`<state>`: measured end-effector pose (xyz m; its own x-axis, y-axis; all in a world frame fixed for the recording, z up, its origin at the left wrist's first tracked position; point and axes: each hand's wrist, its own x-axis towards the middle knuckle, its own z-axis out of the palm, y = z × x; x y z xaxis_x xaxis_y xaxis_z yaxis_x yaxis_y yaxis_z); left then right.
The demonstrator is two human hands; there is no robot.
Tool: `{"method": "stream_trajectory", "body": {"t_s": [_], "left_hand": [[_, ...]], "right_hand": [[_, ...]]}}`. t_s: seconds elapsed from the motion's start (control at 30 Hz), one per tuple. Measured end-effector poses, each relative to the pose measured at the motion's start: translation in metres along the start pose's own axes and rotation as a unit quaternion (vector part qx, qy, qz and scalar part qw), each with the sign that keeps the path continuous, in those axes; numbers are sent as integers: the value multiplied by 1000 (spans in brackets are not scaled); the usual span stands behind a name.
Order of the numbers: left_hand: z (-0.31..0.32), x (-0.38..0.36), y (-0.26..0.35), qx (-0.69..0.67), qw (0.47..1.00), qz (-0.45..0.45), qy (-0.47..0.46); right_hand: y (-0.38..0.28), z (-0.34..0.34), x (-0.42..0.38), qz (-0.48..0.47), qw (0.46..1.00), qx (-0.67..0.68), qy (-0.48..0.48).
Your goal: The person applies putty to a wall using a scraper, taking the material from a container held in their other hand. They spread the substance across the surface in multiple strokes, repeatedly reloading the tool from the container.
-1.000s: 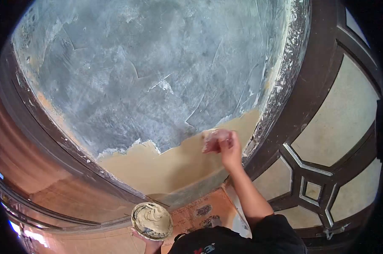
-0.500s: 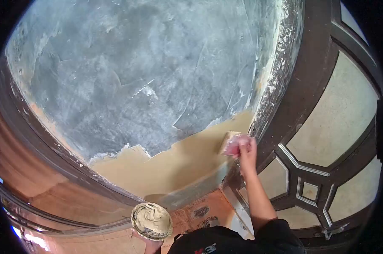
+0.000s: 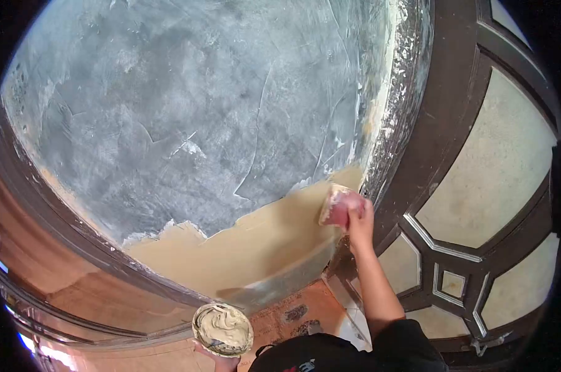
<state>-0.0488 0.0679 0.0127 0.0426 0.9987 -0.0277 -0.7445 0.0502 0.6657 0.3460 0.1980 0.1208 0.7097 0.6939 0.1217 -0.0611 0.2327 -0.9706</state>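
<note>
In my right hand [image 3: 359, 218] is a flat reddish putty spreader [image 3: 336, 209], its far edge coated with pale filler. The fingers close around its near side. It lies against the right end of the beige putty band [image 3: 274, 229] low on the wall, close to the dark frame. My left hand [image 3: 217, 359] holds up a round bowl [image 3: 197, 323] at the bottom of the view, its fingers mostly hidden beneath it. Thick cream putty [image 3: 226, 325] fills the bowl, its surface swirled.
Above the beige band, the wall [image 3: 193, 111] is mottled grey-blue with ridges and flakes. A brown panelled door [image 3: 454, 124] stands at the right, its frame spattered white. Left is a glossy brown surface [image 3: 51, 266]. An orange-brown floor patch [image 3: 293, 310] lies below.
The spreader has turned more upright and sits slightly higher and further left in the view. The wall has shifted left and a little down as the camera moved. Both hands keep their holds.
</note>
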Motion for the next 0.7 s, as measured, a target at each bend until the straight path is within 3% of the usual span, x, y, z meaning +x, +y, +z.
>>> {"method": "stream_trajectory", "body": {"t_s": [0.03, 0.07, 0.13, 0.33, 0.37, 0.43, 0.6, 0.7], "left_hand": [[0, 1, -2, 4, 1000, 1, 1], [1, 1, -4, 7, 1000, 0, 2], [3, 2, -7, 15, 1000, -3, 4], [14, 6, -16, 42, 999, -6, 6], [15, 5, -18, 47, 999, -7, 6], [20, 6, -20, 57, 998, -9, 7], [32, 6, -24, 80, 997, -9, 10], [64, -2, -31, 91, 996, 18, 11]], "right_hand": [[34, -19, 12, -65, 997, 35, -34], [42, -29, 5, -65, 997, 35, -33], [57, -47, -13, 106, 988, 86, -68], [126, -79, -28, 121, 969, 54, -210], [81, -66, -34, 161, 973, 34, -164], [39, -59, -28, 135, 968, 98, -186], [19, -52, -13, 79, 935, 255, -232], [39, -47, -15, 120, 943, 238, -200]]}}
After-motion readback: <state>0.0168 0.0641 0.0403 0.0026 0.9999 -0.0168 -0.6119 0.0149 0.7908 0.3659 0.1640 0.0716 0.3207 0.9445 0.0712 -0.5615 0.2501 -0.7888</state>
